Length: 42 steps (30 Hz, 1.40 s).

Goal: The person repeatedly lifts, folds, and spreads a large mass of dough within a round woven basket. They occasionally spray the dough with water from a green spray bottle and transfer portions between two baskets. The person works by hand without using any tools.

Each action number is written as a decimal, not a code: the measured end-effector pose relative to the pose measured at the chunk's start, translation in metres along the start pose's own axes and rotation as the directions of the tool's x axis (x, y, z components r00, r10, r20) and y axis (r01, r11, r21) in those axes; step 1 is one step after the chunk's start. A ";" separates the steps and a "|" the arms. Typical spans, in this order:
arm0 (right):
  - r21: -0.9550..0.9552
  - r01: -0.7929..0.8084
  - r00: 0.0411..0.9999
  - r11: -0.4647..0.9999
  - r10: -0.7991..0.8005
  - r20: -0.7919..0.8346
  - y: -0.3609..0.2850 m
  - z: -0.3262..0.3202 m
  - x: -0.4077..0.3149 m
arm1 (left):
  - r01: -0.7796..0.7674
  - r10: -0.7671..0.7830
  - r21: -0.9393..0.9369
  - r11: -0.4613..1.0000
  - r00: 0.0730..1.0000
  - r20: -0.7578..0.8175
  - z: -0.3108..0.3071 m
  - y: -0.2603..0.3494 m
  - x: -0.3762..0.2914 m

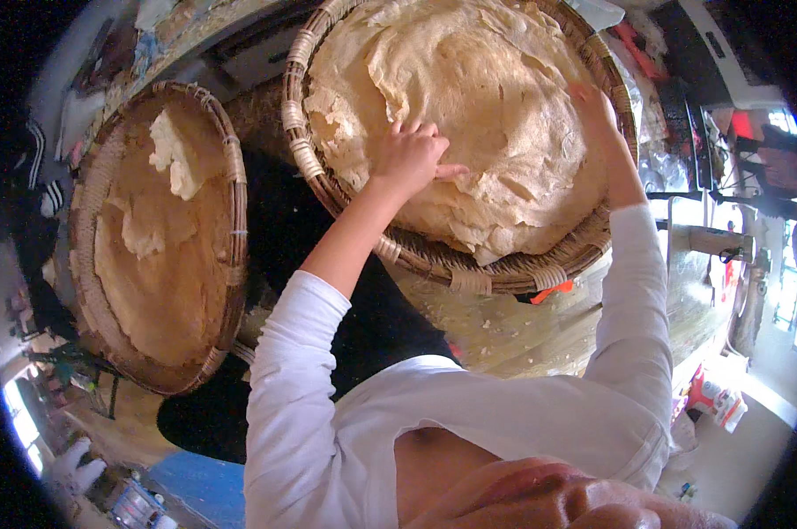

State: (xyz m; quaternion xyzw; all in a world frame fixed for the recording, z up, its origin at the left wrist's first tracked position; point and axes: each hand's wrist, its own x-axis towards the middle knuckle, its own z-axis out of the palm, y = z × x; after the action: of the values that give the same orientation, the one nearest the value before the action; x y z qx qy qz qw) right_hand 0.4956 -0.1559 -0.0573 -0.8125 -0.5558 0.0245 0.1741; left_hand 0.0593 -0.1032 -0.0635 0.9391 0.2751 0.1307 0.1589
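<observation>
Before me sits a large round woven wicker basket (470, 283) piled with thin, wrinkled sheets of tan flatbread (484, 106). My left hand (417, 153) rests on the sheets near a torn, ragged edge, its fingers bent and its thumb stretched out to the right. Whether those fingers pinch the bread does not show. At the basket's right side, my right hand (591, 109) is blurred and lies along the edge of the stack, close to the rim. Its fingertips are hard to make out.
To my left stands a second wicker basket (237, 218), holding flatbread (154, 297) and a loose torn piece (172, 155). Small crumbs lie on the wooden surface (504, 330) under the large basket. An orange object (552, 291) pokes out beneath its rim. A blue surface (197, 486) lies lower left.
</observation>
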 end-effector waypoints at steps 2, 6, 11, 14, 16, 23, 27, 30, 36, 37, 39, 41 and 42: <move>0.032 0.049 0.992 0.998 -0.045 -0.116 -0.016 0.020 0.038 | 0.009 -0.007 0.042 0.999 0.999 -0.047 0.000 0.000 0.006; -0.173 -0.139 0.947 0.975 0.081 -0.310 -0.020 0.045 0.094 | 0.074 -0.073 -0.005 0.997 0.995 0.060 0.003 -0.003 0.009; -0.011 -0.176 0.962 0.984 0.170 -0.213 0.002 0.042 0.118 | 0.064 -0.064 -0.092 0.994 0.998 -0.004 0.007 -0.009 0.004; 0.182 -0.288 0.895 0.940 0.332 -0.298 0.011 0.033 0.125 | 0.074 -0.075 -0.063 0.995 0.997 -0.017 0.008 -0.008 0.004; 0.113 -0.441 0.857 0.890 0.455 -0.241 0.009 0.032 0.127 | 0.071 -0.073 -0.049 0.996 0.997 -0.032 0.007 -0.006 0.005; -0.077 -0.118 0.898 0.990 0.073 -0.435 -0.023 0.043 0.119 | 0.056 -0.056 -0.005 0.998 0.997 -0.053 0.003 -0.004 0.004; -0.213 0.200 0.920 0.956 -0.258 -0.294 0.001 0.033 0.152 | 0.078 -0.079 -0.043 0.996 0.997 -0.026 0.003 -0.003 0.003; 0.158 0.272 0.962 0.949 -0.267 -0.055 0.040 0.017 0.183 | 0.095 -0.095 0.005 0.995 0.995 -0.029 0.006 -0.002 0.004; 0.159 0.081 0.984 0.984 -0.054 -0.169 0.028 0.026 0.206 | 0.079 -0.080 0.039 0.996 0.997 0.009 0.009 -0.004 0.006; 0.110 0.048 0.970 0.993 -0.020 -0.242 0.014 0.031 0.205 | 0.091 -0.093 0.034 0.995 0.995 0.031 0.008 -0.004 0.007; 0.024 -0.015 0.937 1.000 0.022 -0.350 -0.013 0.039 0.204 | 0.114 -0.118 0.046 0.992 0.989 0.090 0.007 -0.004 0.008; -0.037 -0.037 0.895 0.999 0.016 -0.445 -0.035 0.049 0.196 | 0.098 -0.101 0.045 0.994 0.992 0.075 0.006 -0.003 0.008; -0.049 -0.013 0.881 0.999 -0.012 -0.474 -0.044 0.055 0.191 | 0.102 -0.107 0.055 0.993 0.988 0.107 0.006 -0.002 0.008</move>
State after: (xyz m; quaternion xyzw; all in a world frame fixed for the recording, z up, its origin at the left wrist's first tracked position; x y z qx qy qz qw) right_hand 0.5159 0.0467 -0.0662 -0.7982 -0.4967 -0.1889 0.2837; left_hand 0.0667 -0.0980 -0.0683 0.9328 0.3180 0.0637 0.1574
